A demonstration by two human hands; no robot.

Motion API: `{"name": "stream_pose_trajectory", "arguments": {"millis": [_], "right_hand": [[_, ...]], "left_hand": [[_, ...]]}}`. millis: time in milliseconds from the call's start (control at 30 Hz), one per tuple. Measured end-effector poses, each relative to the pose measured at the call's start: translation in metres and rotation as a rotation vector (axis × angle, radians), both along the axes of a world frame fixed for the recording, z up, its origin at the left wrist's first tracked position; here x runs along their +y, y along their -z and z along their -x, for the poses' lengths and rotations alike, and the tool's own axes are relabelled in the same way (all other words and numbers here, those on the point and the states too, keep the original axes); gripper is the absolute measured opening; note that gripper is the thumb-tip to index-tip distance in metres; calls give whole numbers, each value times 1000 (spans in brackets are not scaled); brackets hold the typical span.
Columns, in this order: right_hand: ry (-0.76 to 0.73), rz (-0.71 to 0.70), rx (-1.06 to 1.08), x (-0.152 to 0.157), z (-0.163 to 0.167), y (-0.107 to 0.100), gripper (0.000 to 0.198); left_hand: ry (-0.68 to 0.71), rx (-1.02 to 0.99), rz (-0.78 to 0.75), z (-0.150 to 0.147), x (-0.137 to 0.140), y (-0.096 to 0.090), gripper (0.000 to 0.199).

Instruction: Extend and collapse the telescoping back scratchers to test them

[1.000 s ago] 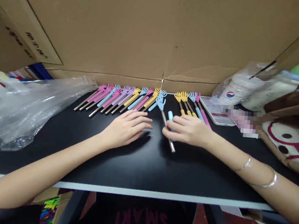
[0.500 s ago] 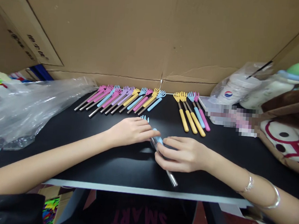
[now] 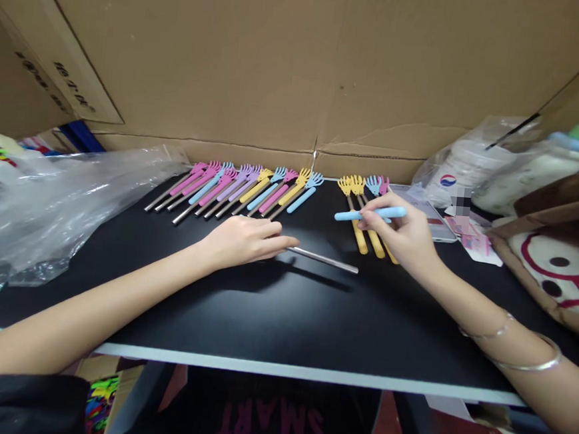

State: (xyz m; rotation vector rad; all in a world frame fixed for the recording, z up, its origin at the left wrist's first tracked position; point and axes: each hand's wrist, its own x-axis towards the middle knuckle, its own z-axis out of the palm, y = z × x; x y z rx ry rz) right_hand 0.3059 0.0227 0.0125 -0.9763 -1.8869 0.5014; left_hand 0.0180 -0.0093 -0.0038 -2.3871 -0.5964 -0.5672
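Observation:
My left hand (image 3: 242,241) rests on the black table (image 3: 282,310), closed on one end of a bare metal rod (image 3: 323,260) that points right; the rod's other end is hidden under my fingers. My right hand (image 3: 408,240) hovers to the right, pinching a light blue handle sleeve (image 3: 350,215) held level, apart from the rod. Behind my left hand lies a long row of hand-shaped back scratchers (image 3: 241,190) in pink, blue, purple and yellow. A smaller group of scratchers (image 3: 359,186) with yellow, blue and pink handles lies under my right hand.
A cardboard wall (image 3: 281,62) closes the back. A crumpled clear plastic bag (image 3: 54,205) fills the left of the table. A phone (image 3: 432,218), a bag of white bottles (image 3: 468,167) and a brown plush item (image 3: 557,258) crowd the right.
The blue sleeve has come off the metal rod. My right hand has moved up and right with the sleeve, while my left hand keeps the rod on the table.

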Motion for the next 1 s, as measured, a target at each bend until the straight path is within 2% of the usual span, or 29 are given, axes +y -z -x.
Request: {"name": "stream_pose_trajectory", "arguments": {"millis": [100, 333, 467, 600, 767, 900, 1000], "right_hand": [[9, 257, 217, 1, -1, 1, 28], [-17, 441, 231, 3, -4, 1, 36], [-83, 470, 146, 8, -10, -3, 36], [-146, 430, -57, 12, -19, -12, 35], [-57, 345, -249, 14, -30, -21, 40], [-22, 396, -293, 15, -32, -22, 44], [-4, 358, -291, 14, -29, -18, 43]], "left_hand": [[-45, -7, -14, 2, -1, -3, 25], [-172, -41, 55, 14, 1, -11, 25], [-211, -72, 94, 20, 0, -16, 26], [-248, -67, 128, 20, -2, -19, 28], [-269, -68, 116, 21, -3, -21, 30], [-270, -69, 98, 23, -2, -23, 28], [-276, -90, 121, 25, 0, -23, 29]]}}
